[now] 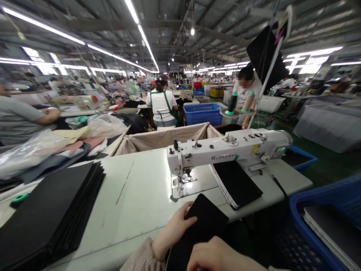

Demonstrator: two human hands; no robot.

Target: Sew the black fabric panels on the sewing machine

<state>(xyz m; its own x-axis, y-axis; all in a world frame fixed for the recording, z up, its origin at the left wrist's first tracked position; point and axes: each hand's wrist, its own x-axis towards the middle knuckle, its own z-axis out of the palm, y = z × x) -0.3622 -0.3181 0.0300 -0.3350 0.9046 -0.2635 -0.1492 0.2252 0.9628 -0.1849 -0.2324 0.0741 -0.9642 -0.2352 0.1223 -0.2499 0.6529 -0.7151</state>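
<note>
My left hand (176, 224) is closed on the upper left edge of a black fabric panel (207, 216), thumb on top and fingers behind. The panel is tilted at the table's front edge. Low in the view, my right hand (216, 255) lies over the panel's lower part with its fingers curled; a bit of purple shows beneath it, but what it grips is hidden. Just beyond the panel stands a white sewing machine (203, 154), its needle area above a metal plate. A stack of black panels with whitish edges (237, 184) lies under the machine's arm.
A tall stack of black panels (53, 210) covers the table's left. Blue baskets (299, 203) stand at the right, one holding dark panels. A cloth-lined bin (163, 137) is behind the table. Thread cones (232, 103) stand on a holder. Co-workers (162, 103) sit or stand beyond.
</note>
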